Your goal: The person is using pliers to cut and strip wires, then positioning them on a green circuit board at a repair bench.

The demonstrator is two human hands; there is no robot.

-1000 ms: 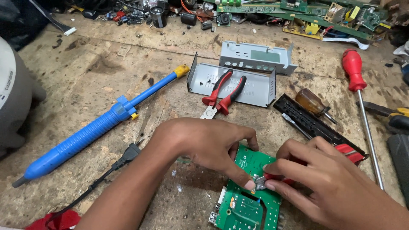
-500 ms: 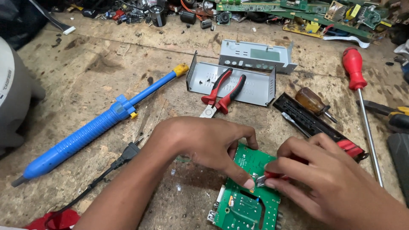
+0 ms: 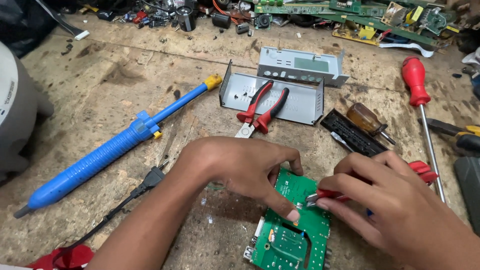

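Circuit board component being gripped with red-handled pliers.
Board was pinned by left hand fingertips; pliers were clenched in right hand; steady, careful pulling was judged necessary next.

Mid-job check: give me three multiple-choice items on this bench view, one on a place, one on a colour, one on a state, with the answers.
1. Where do the red-handled pliers lie?
A. partly on the grey metal cover
B. on the blue desoldering pump
C. under the circuit board

2. What colour is the circuit board under the hands?
A. blue
B. green
C. brown

3. What is the right hand doing?
A. resting empty
B. gripping the big red screwdriver
C. holding a small red-handled tool to the board

Answers: 1 A, the handles overlap the cover; 2 B, its face is green; 3 C, the tool's metal tip meets the board beside the left hand, which presses the board down.
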